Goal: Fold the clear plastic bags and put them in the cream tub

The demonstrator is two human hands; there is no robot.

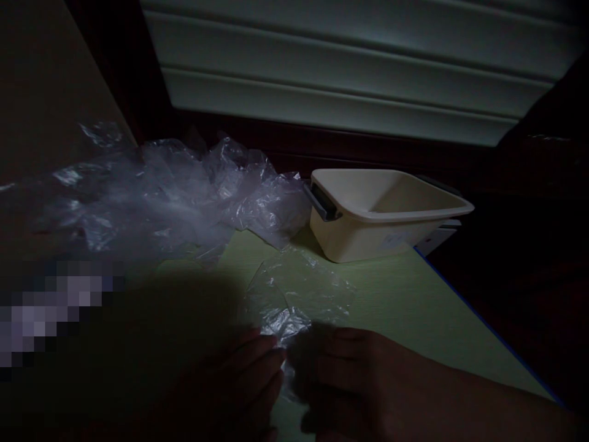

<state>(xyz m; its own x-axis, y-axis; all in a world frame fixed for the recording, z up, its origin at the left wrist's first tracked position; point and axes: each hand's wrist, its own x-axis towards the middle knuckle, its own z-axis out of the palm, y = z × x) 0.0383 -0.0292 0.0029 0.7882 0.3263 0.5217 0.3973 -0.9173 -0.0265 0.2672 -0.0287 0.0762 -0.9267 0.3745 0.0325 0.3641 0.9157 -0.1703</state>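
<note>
A clear thin plastic bag (301, 285) lies spread on the green tabletop, bunched and creased at its near end. My left hand (251, 371) rests at the left side of the creased part, fingers stretched out side by side and touching the plastic. From the right, my right hand (363, 380) reaches in with its fingers extended toward the left one. Deep shadow covers its fingertips, and the contact with the plastic there is hard to see. A narrow strip of the bag shows between the two hands.
A big heap of crumpled clear plastic bags (184, 190) lies at the back left. Beside it, a cream plastic bin (368, 236) with dark handles stands near the right edge of the green table (396, 294). Behind is a pale slatted panel (340, 80). The light is dim.
</note>
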